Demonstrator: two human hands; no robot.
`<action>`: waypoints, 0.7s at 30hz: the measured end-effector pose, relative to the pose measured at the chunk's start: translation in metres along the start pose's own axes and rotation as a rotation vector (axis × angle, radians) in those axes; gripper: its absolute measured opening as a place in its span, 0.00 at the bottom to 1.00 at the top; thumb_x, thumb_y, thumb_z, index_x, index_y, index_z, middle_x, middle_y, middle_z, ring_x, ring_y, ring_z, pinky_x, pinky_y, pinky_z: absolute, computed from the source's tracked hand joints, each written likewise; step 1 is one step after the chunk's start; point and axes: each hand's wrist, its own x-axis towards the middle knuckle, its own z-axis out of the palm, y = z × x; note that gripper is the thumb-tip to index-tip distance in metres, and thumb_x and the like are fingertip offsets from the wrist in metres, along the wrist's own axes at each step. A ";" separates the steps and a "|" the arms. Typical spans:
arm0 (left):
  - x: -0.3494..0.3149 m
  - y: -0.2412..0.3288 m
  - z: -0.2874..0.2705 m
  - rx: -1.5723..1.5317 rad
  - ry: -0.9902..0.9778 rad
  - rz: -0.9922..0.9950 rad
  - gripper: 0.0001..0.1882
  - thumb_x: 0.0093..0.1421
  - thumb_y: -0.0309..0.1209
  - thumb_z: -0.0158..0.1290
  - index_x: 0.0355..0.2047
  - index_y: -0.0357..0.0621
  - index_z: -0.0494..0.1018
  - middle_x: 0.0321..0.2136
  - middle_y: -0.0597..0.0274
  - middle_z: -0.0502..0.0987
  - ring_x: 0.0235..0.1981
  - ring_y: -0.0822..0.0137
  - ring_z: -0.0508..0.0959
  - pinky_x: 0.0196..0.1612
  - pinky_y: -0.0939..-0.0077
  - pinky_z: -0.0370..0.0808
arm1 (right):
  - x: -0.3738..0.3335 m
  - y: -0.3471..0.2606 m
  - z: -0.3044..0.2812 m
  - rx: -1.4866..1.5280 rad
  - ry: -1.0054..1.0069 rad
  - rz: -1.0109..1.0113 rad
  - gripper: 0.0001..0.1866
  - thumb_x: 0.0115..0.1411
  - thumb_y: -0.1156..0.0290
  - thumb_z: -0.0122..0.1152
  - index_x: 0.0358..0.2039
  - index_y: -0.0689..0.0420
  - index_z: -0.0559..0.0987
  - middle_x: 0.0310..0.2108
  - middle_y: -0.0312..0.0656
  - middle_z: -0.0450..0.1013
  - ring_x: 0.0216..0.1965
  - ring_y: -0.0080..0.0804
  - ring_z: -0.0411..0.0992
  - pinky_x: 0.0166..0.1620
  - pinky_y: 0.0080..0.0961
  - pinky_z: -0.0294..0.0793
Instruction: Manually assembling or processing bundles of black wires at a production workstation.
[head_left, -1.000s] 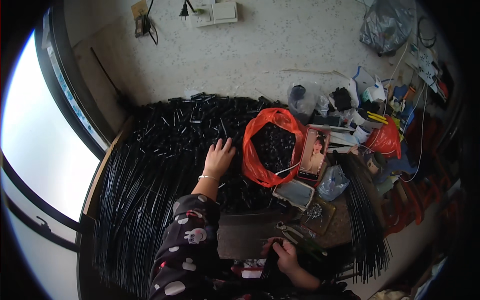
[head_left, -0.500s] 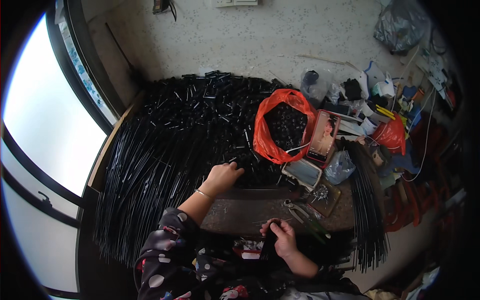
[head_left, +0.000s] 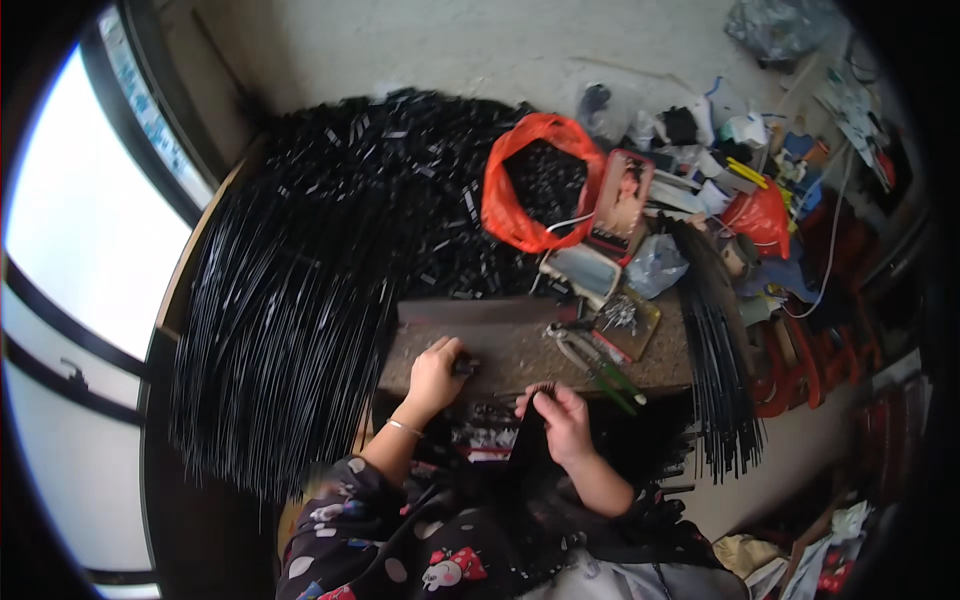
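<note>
My left hand (head_left: 436, 372) rests on the worn brown work board (head_left: 520, 345), its fingers closed around a small black piece (head_left: 464, 367). My right hand (head_left: 562, 420) sits at the board's near edge and grips a bundle of thin black rods (head_left: 525, 440) that runs down toward my lap. A big heap of long black rods (head_left: 290, 310) and short black pieces (head_left: 400, 170) covers the table to the left and behind the board.
An orange plastic bag (head_left: 510, 195) full of black pieces stands behind the board. Pliers (head_left: 590, 360), a small tray of metal bits (head_left: 625, 320) and a second rod bundle (head_left: 720, 350) lie at right. Cluttered tools and bags fill the far right; a window is at left.
My left hand has drawn back from the black pile near the orange bag to the work board close to me. My right hand stays at the near edge holding the rods.
</note>
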 end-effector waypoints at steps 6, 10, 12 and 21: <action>0.000 0.050 -0.009 -1.181 0.248 -0.157 0.07 0.60 0.30 0.48 0.28 0.39 0.69 0.36 0.64 0.68 0.35 0.73 0.68 0.41 0.78 0.66 | -0.001 0.009 0.013 -0.050 -0.049 0.031 0.07 0.59 0.73 0.53 0.35 0.62 0.74 0.30 0.41 0.74 0.31 0.26 0.72 0.40 0.23 0.69; 0.005 0.076 -0.017 -0.922 0.109 0.090 0.09 0.58 0.32 0.51 0.27 0.38 0.69 0.39 0.62 0.66 0.38 0.71 0.68 0.43 0.77 0.66 | -0.003 0.013 0.023 -0.218 -0.139 -0.075 0.06 0.59 0.73 0.53 0.35 0.62 0.74 0.29 0.39 0.74 0.31 0.24 0.70 0.39 0.21 0.69; 0.004 0.078 -0.024 -0.892 0.118 0.069 0.08 0.57 0.30 0.52 0.28 0.38 0.68 0.38 0.61 0.67 0.38 0.71 0.68 0.42 0.77 0.66 | -0.006 0.009 0.029 -0.226 -0.145 -0.061 0.06 0.59 0.73 0.53 0.35 0.62 0.73 0.29 0.39 0.73 0.31 0.23 0.70 0.40 0.21 0.69; -0.052 0.026 -0.026 -1.473 -0.045 -0.584 0.07 0.54 0.23 0.55 0.32 0.44 0.71 0.29 0.65 0.75 0.22 0.77 0.71 0.26 0.87 0.68 | -0.004 0.017 0.017 -0.012 0.000 0.077 0.07 0.60 0.72 0.52 0.37 0.60 0.73 0.30 0.35 0.70 0.31 0.21 0.69 0.37 0.20 0.69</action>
